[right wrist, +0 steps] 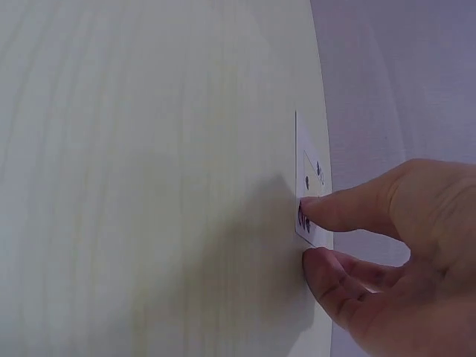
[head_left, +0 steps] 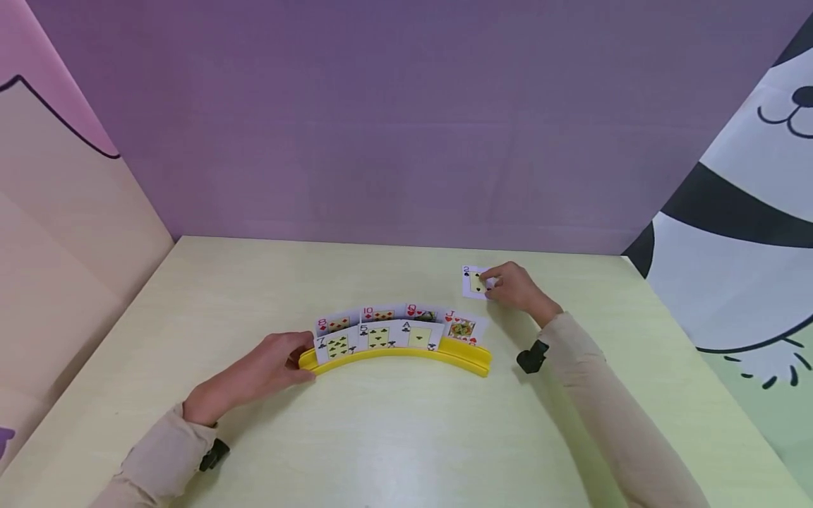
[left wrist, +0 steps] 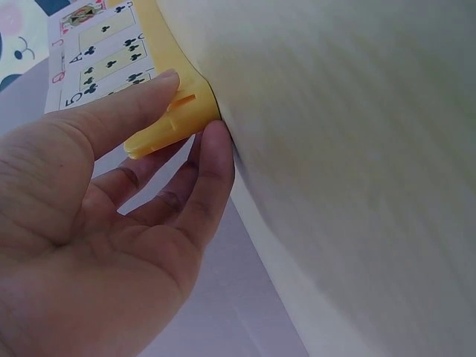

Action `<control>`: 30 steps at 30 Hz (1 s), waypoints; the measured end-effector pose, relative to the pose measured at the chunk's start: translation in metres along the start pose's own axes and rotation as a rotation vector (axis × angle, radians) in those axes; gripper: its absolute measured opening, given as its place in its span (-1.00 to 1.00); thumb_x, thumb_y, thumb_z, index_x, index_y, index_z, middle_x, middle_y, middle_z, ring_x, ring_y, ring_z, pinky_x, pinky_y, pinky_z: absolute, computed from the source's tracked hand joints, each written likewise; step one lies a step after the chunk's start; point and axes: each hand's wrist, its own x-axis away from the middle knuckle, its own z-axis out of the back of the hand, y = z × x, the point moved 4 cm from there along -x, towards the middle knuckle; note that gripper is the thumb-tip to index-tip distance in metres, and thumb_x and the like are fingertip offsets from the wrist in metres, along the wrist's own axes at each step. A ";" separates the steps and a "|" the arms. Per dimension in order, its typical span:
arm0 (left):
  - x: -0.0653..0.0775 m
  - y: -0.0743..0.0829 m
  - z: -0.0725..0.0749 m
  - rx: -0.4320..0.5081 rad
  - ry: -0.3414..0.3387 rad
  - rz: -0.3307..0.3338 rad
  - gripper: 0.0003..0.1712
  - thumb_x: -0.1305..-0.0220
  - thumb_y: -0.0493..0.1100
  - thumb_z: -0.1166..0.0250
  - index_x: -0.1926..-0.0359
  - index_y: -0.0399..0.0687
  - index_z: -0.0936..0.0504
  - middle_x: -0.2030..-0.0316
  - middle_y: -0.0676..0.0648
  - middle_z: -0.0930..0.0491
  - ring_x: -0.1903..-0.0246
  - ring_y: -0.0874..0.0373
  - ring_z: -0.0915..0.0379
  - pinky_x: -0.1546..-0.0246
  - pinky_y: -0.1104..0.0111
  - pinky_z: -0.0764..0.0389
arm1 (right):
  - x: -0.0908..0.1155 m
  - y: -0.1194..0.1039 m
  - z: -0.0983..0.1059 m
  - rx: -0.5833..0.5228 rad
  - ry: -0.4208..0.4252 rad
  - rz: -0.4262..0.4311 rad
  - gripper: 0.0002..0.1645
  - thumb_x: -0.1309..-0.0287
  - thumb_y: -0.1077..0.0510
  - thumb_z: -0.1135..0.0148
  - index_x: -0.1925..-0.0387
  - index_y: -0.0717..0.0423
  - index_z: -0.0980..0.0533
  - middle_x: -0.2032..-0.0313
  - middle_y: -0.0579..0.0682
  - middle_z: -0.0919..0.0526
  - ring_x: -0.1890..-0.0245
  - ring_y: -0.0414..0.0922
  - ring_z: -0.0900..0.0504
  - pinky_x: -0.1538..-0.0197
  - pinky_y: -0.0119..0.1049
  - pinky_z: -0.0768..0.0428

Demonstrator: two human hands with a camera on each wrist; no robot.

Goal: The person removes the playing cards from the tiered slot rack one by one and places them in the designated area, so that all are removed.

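A curved yellow card holder (head_left: 466, 356) stands on the table with two staggered rows of playing cards (head_left: 379, 336) upright in it. The front row shows a seven, a five and an ace of clubs; red-suited cards rise behind. My left hand (head_left: 267, 367) grips the holder's left end, thumb on its front and fingers behind. Farther back and right, a black two playing card (head_left: 472, 283) lies face up on the table. On that card's right side, my right hand (head_left: 516, 288) rests one digit on its face. Other fingertips (right wrist: 321, 268) sit beside its edge, with a gap between.
The pale wooden table (head_left: 394, 437) ends at a purple wall (head_left: 406, 127) behind the cards. Printed side panels (head_left: 730, 233) border it left and right. A small black device (head_left: 532, 357) is worn at each wrist.
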 end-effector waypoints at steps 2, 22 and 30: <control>0.000 0.000 0.000 -0.005 0.001 0.001 -0.65 -0.17 -0.33 -0.45 0.07 -0.23 -0.53 0.10 -0.11 -0.60 0.27 0.12 -0.50 0.32 0.43 -0.58 | 0.000 0.000 0.000 0.008 -0.010 0.008 -0.58 -0.15 0.38 -0.30 -0.07 0.38 -0.58 -0.11 0.37 -0.57 0.26 0.06 -0.52 0.26 -0.23 -0.45; -0.004 0.002 -0.001 -0.024 0.000 -0.017 -0.64 -0.17 -0.34 -0.45 0.04 -0.24 -0.54 0.06 -0.13 -0.60 0.25 0.12 -0.49 0.30 0.42 -0.57 | 0.020 -0.014 0.020 0.003 0.084 0.072 -0.56 -0.27 0.37 -0.21 -0.18 0.31 -0.52 -0.19 0.32 -0.51 0.00 0.21 -0.60 -0.01 0.08 -0.57; -0.005 0.001 -0.001 -0.028 0.007 -0.017 -0.63 -0.16 -0.34 -0.45 0.03 -0.24 -0.54 0.04 -0.14 -0.60 0.25 0.12 -0.48 0.32 0.43 -0.56 | 0.037 -0.038 0.036 -0.037 0.162 0.139 -0.58 -0.30 0.35 -0.20 -0.18 0.23 -0.53 -0.16 0.29 -0.52 -0.04 0.17 -0.58 -0.02 0.07 -0.60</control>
